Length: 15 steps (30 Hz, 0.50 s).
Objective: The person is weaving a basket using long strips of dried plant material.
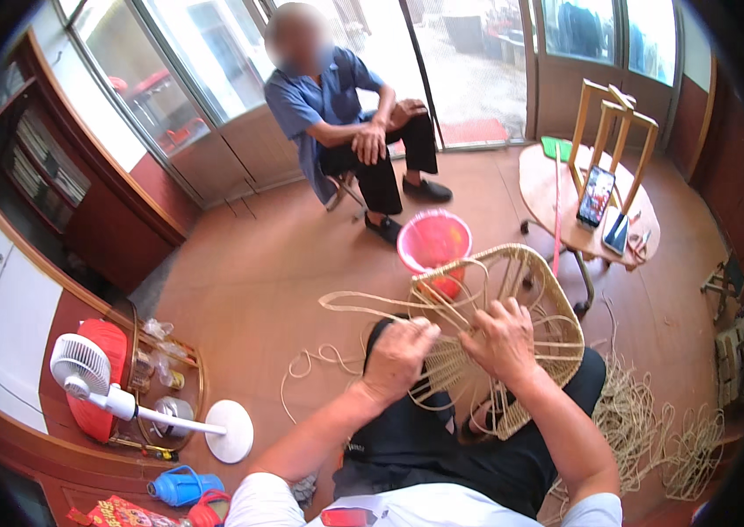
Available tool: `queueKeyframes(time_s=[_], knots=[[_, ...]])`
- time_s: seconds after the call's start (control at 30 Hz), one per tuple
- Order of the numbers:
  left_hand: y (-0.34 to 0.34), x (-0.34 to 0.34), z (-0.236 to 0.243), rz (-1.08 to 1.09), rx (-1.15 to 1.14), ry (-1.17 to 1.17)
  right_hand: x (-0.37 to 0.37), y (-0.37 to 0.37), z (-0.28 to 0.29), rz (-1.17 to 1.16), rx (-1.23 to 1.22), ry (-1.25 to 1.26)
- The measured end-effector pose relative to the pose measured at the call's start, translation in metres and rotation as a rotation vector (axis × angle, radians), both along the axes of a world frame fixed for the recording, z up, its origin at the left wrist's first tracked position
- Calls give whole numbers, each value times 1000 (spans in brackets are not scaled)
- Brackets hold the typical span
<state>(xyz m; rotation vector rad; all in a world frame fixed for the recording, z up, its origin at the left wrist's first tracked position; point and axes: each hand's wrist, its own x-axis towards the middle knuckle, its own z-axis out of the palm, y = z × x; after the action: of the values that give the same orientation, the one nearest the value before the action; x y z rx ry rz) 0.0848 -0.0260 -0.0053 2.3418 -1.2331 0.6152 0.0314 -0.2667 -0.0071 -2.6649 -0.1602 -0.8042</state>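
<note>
A half-woven pale cane piece (556, 290) with a rounded rim and spoke-like strands rests on my lap. My left hand (398, 356) is closed around a cane strand (354, 300) at its left side, and a long loop of that strand sticks out leftward. My right hand (499, 338), a little to the right, has its fingers curled around strands inside the woven piece. The exact strand ends between my fingers are hidden. Tangled heaps of loose cane (627, 413) lie on the floor to my right.
Another person (319, 123) sits facing me, beside a pink bucket (433, 228). A small table (548, 198) at right holds wooden stands (649, 149), phones (596, 193) and hand tools (640, 246). A white fan (231, 430), a side stand and a blue flask (183, 487) are at left.
</note>
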Motion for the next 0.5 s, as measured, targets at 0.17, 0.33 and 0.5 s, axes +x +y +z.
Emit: queueKeyframes(time_s=[0.17, 0.33, 0.5], knots=[[-6, 13, -26, -10, 110, 67, -2, -4, -1, -2, -1, 48], [-4, 13, -15, -21, 239, 16, -7, 0, -1, -23, 1, -5], [3, 17, -27, -107, 164, -140, -9, -1, -3, 8, -43, 36]])
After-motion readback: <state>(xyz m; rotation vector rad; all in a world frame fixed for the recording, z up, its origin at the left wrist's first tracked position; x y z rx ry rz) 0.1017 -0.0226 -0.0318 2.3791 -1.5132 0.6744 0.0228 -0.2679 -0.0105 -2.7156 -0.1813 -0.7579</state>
